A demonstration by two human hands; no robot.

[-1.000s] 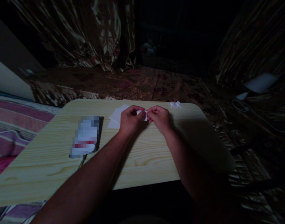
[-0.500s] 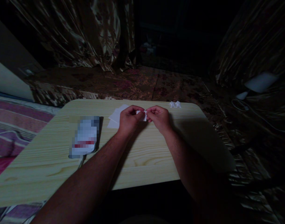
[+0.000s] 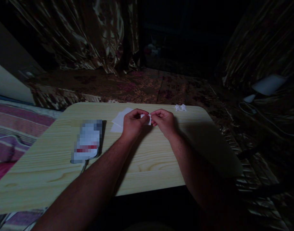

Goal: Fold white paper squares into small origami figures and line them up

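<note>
A small folded piece of white paper point(image 3: 148, 121) is pinched between my two hands above the wooden table. My left hand point(image 3: 133, 123) grips its left side, with the thumb across the front. At its right edge, the fingertips of my right hand point(image 3: 164, 121) are closed on it. Parts of the paper are covered by my fingers, so its full shape is hidden. Flat white sheets point(image 3: 118, 123) lie partly behind my left hand. Two small folded paper pieces point(image 3: 180, 107) stand side by side near the table's far edge.
A blurred-out phone-like object point(image 3: 88, 141) with a cable lies on the table point(image 3: 151, 166), left of my left forearm. Beyond the far edge are a patterned sofa or covered ledge point(image 3: 137, 83) and curtains point(image 3: 108, 35). A white lamp point(image 3: 269, 85) stands at right.
</note>
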